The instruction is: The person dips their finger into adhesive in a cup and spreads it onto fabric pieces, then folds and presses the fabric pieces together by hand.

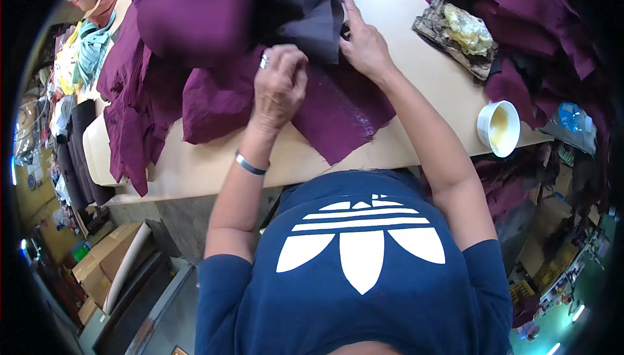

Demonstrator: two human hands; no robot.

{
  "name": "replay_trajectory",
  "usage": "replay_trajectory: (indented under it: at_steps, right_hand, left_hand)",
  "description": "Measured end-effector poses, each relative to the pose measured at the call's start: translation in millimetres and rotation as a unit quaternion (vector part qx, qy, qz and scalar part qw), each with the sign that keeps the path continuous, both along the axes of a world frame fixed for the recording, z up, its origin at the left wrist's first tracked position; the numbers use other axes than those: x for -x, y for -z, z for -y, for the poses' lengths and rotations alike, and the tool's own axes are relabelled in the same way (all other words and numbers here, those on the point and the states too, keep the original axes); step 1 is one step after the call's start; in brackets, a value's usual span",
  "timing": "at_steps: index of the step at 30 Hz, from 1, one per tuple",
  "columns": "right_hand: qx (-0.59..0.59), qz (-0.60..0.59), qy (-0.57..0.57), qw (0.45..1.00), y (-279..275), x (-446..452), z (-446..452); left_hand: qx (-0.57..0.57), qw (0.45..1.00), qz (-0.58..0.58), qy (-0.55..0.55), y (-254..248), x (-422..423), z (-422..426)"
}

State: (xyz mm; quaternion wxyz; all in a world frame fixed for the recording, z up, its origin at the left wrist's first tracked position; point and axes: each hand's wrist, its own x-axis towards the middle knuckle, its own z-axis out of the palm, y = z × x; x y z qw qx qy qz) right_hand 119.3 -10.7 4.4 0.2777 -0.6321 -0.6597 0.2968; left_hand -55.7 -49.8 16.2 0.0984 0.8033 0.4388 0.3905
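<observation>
My left hand, with a ring and a metal bracelet, is closed with curled fingers beside the lower edge of a dark grey cloth piece. What its fingertips hold is hidden. My right hand touches the right edge of that cloth, index finger stretched out and thumb apart from it. Below lies a maroon cloth piece, its pointed corner toward me and a shiny streak across it. At the upper left, a raised maroon cloth is blurred by motion, above more crumpled maroon cloth.
On the right of the pale table stands a white bowl with yellowish contents. Behind it, a crumpled yellowish lump rests on a dark, stained pad. Maroon and dark cloth is heaped at the far right. Cardboard boxes stand lower left.
</observation>
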Motion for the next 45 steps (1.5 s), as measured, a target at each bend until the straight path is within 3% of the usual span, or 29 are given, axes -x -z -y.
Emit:
replay_trajectory:
  at_steps: [2, 5, 6, 7, 9, 12, 15, 18, 21, 25, 26, 32, 35, 45]
  right_hand:
    - [-0.046, 0.034, -0.021, 0.998, 16.1, 14.0, -13.0]
    - [-0.043, -0.037, -0.015, 0.998, 17.5, 16.2, -38.7]
    - [-0.149, -0.123, -0.001, 0.981, 47.7, 6.7, -60.8]
    - [-0.131, -0.028, 0.067, 0.989, 74.0, -6.3, -78.3]
    - [-0.154, -0.05, 0.054, 0.985, 60.5, -14.9, -72.7]
    - [0.012, -0.048, 0.023, 0.999, -3.9, -19.9, -22.0]
    - [-0.02, 0.031, -0.064, 0.997, 8.0, -43.3, 14.2]
    - [-0.029, 0.054, -0.025, 0.998, 6.3, -64.9, 23.4]
    - [-0.036, 0.11, -0.039, 0.993, 6.6, -72.5, 38.6]
    - [-0.08, 0.123, -0.073, 0.986, 17.3, -77.2, 58.5]
    - [-0.158, 0.121, -0.074, 0.977, 22.4, -78.4, 57.9]
    - [-0.239, 0.164, -0.08, 0.954, 36.2, -84.8, 48.9]
    - [-0.258, 0.158, -0.076, 0.95, 36.6, -83.3, 48.0]
    - [-0.254, 0.176, -0.075, 0.948, 34.5, -81.7, 48.2]
  left_hand:
    - [0.023, 0.998, -0.044, -0.042, 26.0, 3.0, 13.7]
    - [0.039, 0.994, -0.088, -0.055, 43.4, 1.8, 21.8]
    - [0.038, 0.994, -0.096, -0.04, 41.9, -0.3, 21.7]
    - [0.036, 0.994, -0.104, -0.024, 40.3, -1.1, 20.7]
    - [0.055, 0.986, -0.154, -0.027, 40.6, -1.7, 19.0]
    - [0.053, 0.977, -0.202, -0.042, 45.2, 0.9, 15.7]
    - [0.088, 0.972, -0.214, -0.047, 44.3, 4.5, 16.5]
    - [0.074, 0.962, -0.255, -0.063, 27.5, -1.3, 17.8]
    - [-0.013, 0.969, -0.243, 0.031, 23.1, -6.2, 18.6]
    - [-0.041, 0.968, -0.186, 0.164, 30.3, -37.3, 10.5]
    - [-0.017, 0.965, -0.2, 0.168, 31.0, -37.9, 6.8]
    - [0.124, 0.936, -0.238, 0.226, 17.5, -31.7, -19.7]
    - [0.047, 0.939, -0.198, 0.278, 13.7, -37.9, -31.0]
    - [0.217, 0.889, -0.248, 0.319, 3.4, -57.1, -39.7]
